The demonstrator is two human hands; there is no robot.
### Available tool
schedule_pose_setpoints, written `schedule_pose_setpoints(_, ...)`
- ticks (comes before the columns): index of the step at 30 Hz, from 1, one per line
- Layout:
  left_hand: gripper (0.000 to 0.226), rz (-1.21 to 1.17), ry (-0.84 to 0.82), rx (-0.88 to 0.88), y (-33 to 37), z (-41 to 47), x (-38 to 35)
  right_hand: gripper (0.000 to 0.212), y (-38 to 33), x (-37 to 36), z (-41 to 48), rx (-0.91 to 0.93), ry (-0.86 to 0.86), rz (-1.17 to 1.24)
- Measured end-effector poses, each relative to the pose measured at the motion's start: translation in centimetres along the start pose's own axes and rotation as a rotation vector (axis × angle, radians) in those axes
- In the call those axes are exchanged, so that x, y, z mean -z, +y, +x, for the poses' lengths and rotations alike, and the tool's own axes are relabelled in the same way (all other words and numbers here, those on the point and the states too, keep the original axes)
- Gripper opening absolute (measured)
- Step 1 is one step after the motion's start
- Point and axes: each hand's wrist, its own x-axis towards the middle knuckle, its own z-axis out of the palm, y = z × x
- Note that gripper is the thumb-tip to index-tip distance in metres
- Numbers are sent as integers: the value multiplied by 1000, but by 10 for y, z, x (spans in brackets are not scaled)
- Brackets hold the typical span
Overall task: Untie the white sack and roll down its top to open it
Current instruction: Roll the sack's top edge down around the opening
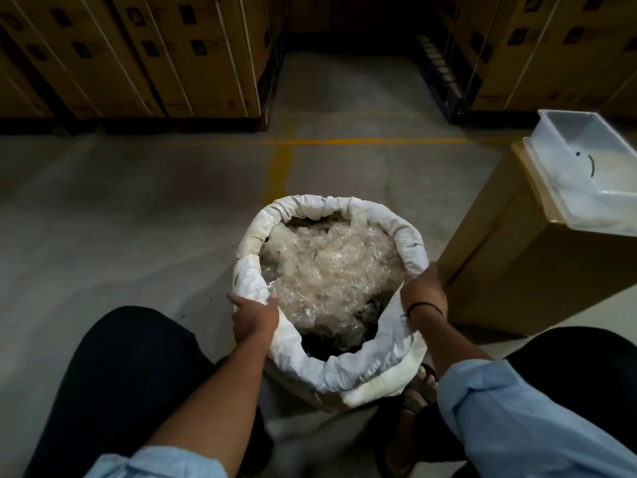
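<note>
In the head view, the white sack was seen standing on the concrete floor between the person's knees, just beside a tall cardboard box on which a white tray was resting. No tie was visible at the mouth. The top had been rolled into a thick cuff along the far side and both flanks, while the near edge was only folded over loosely.

The left hand was clamped on the near-left rim, fingers curled over the fabric. The right hand was clenched round the right rim, with the thumb laid on the outside.

The sack was pointed mouth upward, toward the camera. Its long axis was judged to run roughly vertical, perhaps tipped a little toward the person.

The sack was heaped almost to the cuff with clear plastic scrap. If the near edge were rolled lower than that heap, light pieces could be dragged over the rim and spilled. If one side were pulled harder than the other, the sack could be tilted toward the box or toppled. Frayed threads were seen by the left hand, so a sharp tug there could tear the weave further. The loose near fold could also spring back unless tucked tightly.
</note>
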Motion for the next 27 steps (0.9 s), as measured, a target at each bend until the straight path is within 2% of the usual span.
schedule_pose_setpoints(2, 99, -226, -75, 105, 3, 25, 13, 52, -9, 28, 8, -52, -111, 192)
schedule_pose_setpoints(4, 81, -549, -243, 185, 5, 42, 20, 50, -9, 51, 13, -106, -233, 340)
schedule_pose_setpoints(5, 74, -674, -280, 211, 2, 48, 20, 51, -6, 56, 15, -112, -251, 344)
schedule_pose_setpoints(7, 81, -737, -320, 258, 2, 45, 20, 56, -2, 55, 11, -109, -215, 247)
schedule_pose_setpoints(9, 106, -560, -205, 297, 6, 35, 23, 57, -9, 51, 1, -59, -139, 87)
schedule_pose_setpoints(10, 116, -355, -113, 249, 10, 27, 28, 59, -15, 50, -4, -25, -110, -33)
schedule_pose_setpoints(11, 119, -96, -21, 121, 17, 12, 34, 68, -22, 50, -11, 38, -86, -177)
schedule_pose_setpoints(13, 109, 291, 144, -351, 27, -5, 36, 88, -44, 57, -23, 311, -78, -367)
schedule_pose_setpoints(14, 99, 360, 107, -596, 32, -11, 37, 90, -58, 59, -30, 504, -123, -390)
schedule_pose_setpoints(15, 88, 334, -59, -777, 39, -18, 38, 88, -72, 60, -39, 674, -237, -393)
schedule_pose_setpoints(17, 63, 319, -513, -916, 48, -32, 28, 75, -89, 58, -67, 857, -598, -490)
schedule_pose_setpoints(18, 52, 471, -649, -972, 50, -40, 22, 71, -89, 51, -81, 882, -745, -613)
schedule_pose_setpoints(19, 45, 657, -721, -1014, 51, -47, 16, 73, -84, 40, -93, 900, -819, -747)
schedule_pose_setpoints(21, 41, 922, -804, -1053, 45, -55, 3, 85, -64, 11, -108, 916, -843, -1008)
schedule_pose_setpoints(24, 39, 1042, -872, -1068, 30, -56, -6, 96, -37, -19, -122, 943, -781, -1238)
schedule_pose_setpoints(25, 41, 1046, -867, -1057, 28, -56, -3, 92, -35, -22, -127, 967, -748, -1256)
schedule_pose_setpoints(27, 46, 1012, -847, -1040, 27, -54, 7, 67, -36, -21, -137, 1020, -628, -1188)
